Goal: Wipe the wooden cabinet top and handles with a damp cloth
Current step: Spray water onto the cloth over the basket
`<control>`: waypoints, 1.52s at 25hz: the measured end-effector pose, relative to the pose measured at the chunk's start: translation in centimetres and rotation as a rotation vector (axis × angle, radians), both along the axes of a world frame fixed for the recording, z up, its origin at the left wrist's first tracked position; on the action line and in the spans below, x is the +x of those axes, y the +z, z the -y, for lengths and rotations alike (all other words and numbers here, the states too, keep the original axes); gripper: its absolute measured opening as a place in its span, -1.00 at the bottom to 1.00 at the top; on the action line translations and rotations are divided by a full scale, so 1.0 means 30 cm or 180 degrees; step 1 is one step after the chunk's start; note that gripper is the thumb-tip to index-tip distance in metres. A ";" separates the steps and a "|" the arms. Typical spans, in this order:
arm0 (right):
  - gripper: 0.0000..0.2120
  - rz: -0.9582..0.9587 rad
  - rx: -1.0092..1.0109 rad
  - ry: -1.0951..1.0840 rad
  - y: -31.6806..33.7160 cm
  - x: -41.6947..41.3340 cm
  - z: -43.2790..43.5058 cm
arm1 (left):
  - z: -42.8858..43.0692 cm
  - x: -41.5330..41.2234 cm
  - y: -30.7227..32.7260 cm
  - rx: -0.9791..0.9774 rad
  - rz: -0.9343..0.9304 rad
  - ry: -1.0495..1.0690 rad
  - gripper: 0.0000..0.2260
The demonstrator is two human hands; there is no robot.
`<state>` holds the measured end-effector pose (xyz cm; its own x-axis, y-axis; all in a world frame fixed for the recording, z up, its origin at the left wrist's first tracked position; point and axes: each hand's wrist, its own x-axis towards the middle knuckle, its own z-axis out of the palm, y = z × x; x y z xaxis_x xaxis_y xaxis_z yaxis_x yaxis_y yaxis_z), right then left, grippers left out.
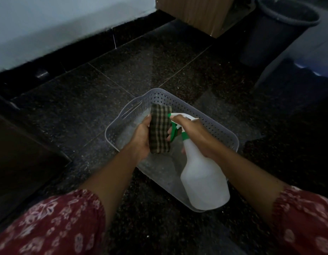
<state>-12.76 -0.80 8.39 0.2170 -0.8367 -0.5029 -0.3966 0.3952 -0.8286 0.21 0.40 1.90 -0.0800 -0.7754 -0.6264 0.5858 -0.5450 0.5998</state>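
Observation:
My left hand [142, 138] grips a folded checked cloth [159, 128], dark green and beige, holding it upright over a grey perforated plastic basket [201, 116] on the floor. My right hand [193, 134] is closed around the neck of a white spray bottle [203, 179] with a green trigger and collar. Its nozzle points at the cloth from a few centimetres away, and my fingers lie on the trigger. A light wooden cabinet [194, 11] shows at the top, only its lower side in view; its top and handles are out of frame.
The floor [122, 74] is dark speckled stone tile. A dark bucket [277, 30] stands at the upper right beside the cabinet. A pale wall [49, 21] with black skirting runs along the upper left. A dark furniture edge [17, 153] fills the left side.

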 end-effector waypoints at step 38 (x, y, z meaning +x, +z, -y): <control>-0.82 -0.0237 0.0304 0.0293 0.019 -0.072 -0.052 | 0.026 -0.031 0.023 0.0064 0.0068 0.0131 -0.52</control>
